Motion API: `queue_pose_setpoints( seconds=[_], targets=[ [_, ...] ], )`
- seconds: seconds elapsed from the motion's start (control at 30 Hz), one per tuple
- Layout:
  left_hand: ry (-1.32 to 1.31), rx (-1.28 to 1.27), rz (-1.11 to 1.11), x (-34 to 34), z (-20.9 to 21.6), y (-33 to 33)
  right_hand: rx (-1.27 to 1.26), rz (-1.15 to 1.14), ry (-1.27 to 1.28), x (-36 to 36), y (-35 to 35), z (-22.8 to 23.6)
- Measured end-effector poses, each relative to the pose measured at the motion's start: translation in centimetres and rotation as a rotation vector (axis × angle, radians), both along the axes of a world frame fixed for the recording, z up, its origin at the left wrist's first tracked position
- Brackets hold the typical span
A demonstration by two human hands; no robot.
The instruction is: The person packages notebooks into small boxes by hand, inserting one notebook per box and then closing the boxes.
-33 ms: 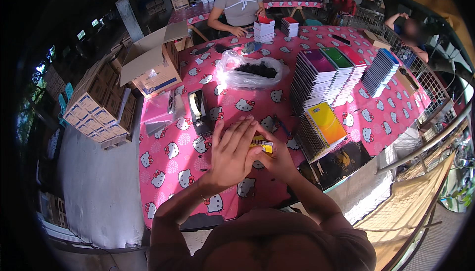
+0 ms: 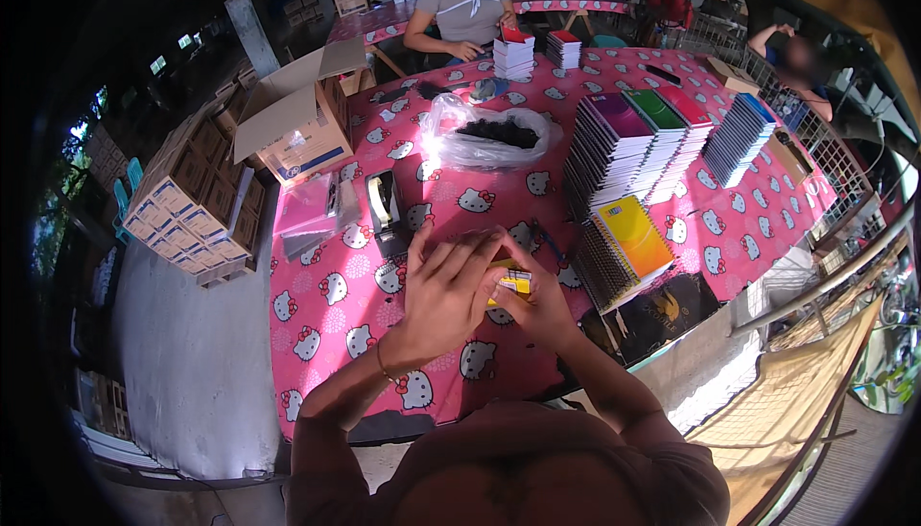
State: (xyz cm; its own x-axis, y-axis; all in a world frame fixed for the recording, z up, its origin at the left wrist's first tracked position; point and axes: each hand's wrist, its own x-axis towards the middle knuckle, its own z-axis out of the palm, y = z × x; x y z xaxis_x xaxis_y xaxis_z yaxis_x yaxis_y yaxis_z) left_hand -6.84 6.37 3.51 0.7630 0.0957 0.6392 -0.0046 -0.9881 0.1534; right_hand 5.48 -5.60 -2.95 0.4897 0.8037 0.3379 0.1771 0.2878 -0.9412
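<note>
A small yellow box-like packet [image 2: 516, 281] with a pale printed panel sits between my hands, partly covered by fingers. My right hand [image 2: 540, 307] is closed around it, its thumb pressed on the near side. My left hand [image 2: 443, 288] lies over the packet's left side with fingers stretched out and its fingertips close to those of the right. What the left palm covers is hidden. Just right of my hands stands a stack of spiral notebooks [image 2: 633, 243] with a yellow-orange cover on top. Beyond my left hand is a black tape dispenser [image 2: 387, 219].
Taller notebook stacks [image 2: 614, 142] rise at the right. A clear plastic bag [image 2: 446, 147] of black pieces lies mid-table. Plastic-sleeved pink sheets [image 2: 312, 209] and an open carton [image 2: 297, 132] are left. Across the pink patterned table [image 2: 331, 334], a person [image 2: 460, 12] handles small red-topped notebooks [image 2: 515, 51].
My left hand has tilted slightly, with its fingers a bit more apart. The yellow packet has shifted a little to the right. The person across has moved one hand slightly.
</note>
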Motion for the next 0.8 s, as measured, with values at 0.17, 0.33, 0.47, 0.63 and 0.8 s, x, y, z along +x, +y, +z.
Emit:
queue_pose_setpoints(
  seconds=[0.17, 0.33, 0.47, 0.63, 0.8],
  targets=[
    [-0.074, -0.105, -0.109, 0.3, 0.7, -0.3, -0.023, 0.026, -0.066, 0.2, -0.5, 0.3],
    [0.083, -0.095, -0.134, 0.0, 0.9, 0.3, -0.080, 0.043, -0.035, 0.3, -0.8, 0.8],
    [-0.046, -0.046, -0.111, 0.4, 0.9, -0.8, -0.056, 0.033, -0.067, 0.4, -1.0, 0.4],
    [0.012, -0.075, -0.159, 0.3, -0.7, -0.5, -0.090, 0.054, -0.085, 0.2, -1.4, -0.2],
    [-0.040, -0.146, -0.190, 1.3, -0.3, -1.9, -0.016, 0.022, -0.191, 0.7, -2.2, -0.5]
  ],
)
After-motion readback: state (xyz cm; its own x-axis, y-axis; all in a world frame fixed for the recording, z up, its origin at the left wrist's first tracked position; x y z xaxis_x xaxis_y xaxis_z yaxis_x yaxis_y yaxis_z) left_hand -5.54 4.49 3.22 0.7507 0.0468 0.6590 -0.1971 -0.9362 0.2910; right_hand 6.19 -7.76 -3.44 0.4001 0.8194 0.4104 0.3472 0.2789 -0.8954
